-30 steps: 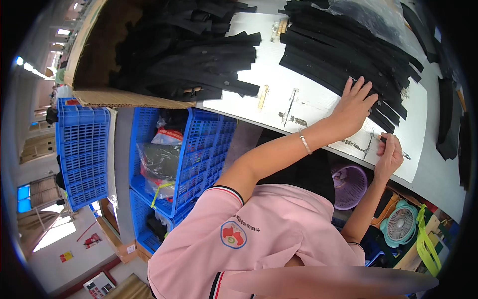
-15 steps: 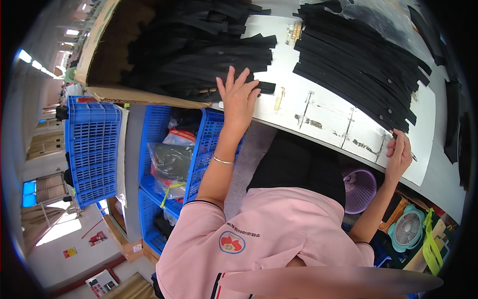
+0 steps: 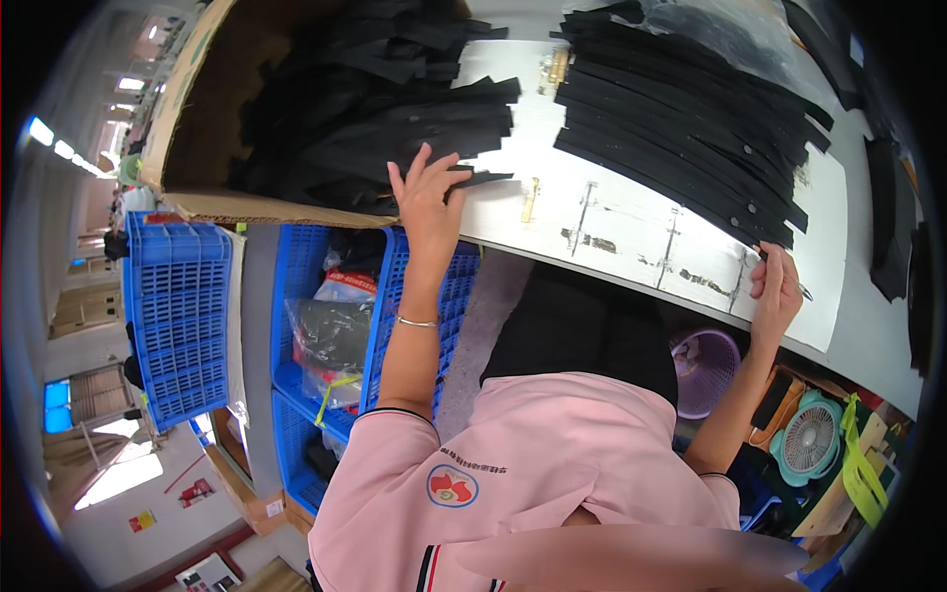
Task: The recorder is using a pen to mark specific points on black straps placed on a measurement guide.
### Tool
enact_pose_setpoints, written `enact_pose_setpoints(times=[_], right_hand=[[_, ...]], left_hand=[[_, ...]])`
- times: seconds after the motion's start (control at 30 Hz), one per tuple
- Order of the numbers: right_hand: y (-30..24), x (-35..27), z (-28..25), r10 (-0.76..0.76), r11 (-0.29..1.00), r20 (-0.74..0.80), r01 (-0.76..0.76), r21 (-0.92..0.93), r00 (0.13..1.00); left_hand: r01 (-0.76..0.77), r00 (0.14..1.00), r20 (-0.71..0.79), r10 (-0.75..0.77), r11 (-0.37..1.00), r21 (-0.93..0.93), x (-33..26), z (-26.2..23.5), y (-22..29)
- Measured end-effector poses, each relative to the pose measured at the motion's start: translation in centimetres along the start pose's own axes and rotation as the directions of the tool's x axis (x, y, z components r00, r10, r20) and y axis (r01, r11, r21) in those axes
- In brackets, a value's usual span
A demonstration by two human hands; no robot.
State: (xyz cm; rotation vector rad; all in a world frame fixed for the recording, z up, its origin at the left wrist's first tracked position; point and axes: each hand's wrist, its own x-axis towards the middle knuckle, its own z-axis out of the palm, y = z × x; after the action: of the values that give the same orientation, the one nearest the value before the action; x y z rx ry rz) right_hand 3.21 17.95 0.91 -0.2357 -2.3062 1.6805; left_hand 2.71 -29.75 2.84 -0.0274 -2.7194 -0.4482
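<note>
My left hand [image 3: 426,205] is at the near edge of the left pile of black fabric strips [image 3: 395,118], fingers spread. The end of one black strip [image 3: 490,179] sticks out beside its fingertips; the hand's contact with it is hard to see. My right hand [image 3: 777,288] is closed at the near right corner of a second row of black strips [image 3: 681,128], laid side by side on a white board [image 3: 631,222]. A thin pen-like tool [image 3: 806,293] with a silvery tip pokes out of this hand; the fingers hide most of it.
The left pile spills from an open cardboard box [image 3: 296,209]. Blue plastic crates [image 3: 424,286] stand below at left, one with bagged items. Under the table are a purple basket [image 3: 705,375] and a turquoise fan [image 3: 811,439]. Clear plastic film [image 3: 715,25] lies at the far side.
The view has shifted slightly. My left hand has drawn a little to the left, and the strip end beside it now looks narrower. My right hand stays at the row's corner.
</note>
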Motion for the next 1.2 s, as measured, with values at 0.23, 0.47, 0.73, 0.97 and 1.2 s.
enact_pose_setpoints(times=[0.23,0.47,0.73,0.97,1.2], right_hand=[[-1.2,-0.2,0.9,0.008,1.000,-0.033,-0.007,0.017,0.999],[-3.4,-4.5,4.1,-0.375,0.853,0.105,0.387,-0.349,0.921],[-1.6,-6.6,2.7,-0.457,0.564,0.223,0.474,-0.676,0.861],[0.2,-5.8,-0.4,-0.435,0.583,0.164,0.416,-0.698,0.885],[0.7,-5.8,-1.1,-0.457,0.542,0.177,0.430,-0.722,0.872]], left_hand=[[-0.190,0.980,0.000,0.198,0.941,-0.279,0.3,4.6,11.0],[-0.323,0.887,0.175,0.427,0.846,-0.424,-2.0,7.5,20.2],[-0.270,0.881,0.262,0.394,0.874,-0.404,-2.3,6.0,19.0],[-0.289,0.889,0.246,0.387,0.889,-0.354,-1.8,5.7,17.4],[-0.178,0.939,0.240,0.245,0.947,-0.268,-3.8,4.6,15.3]])
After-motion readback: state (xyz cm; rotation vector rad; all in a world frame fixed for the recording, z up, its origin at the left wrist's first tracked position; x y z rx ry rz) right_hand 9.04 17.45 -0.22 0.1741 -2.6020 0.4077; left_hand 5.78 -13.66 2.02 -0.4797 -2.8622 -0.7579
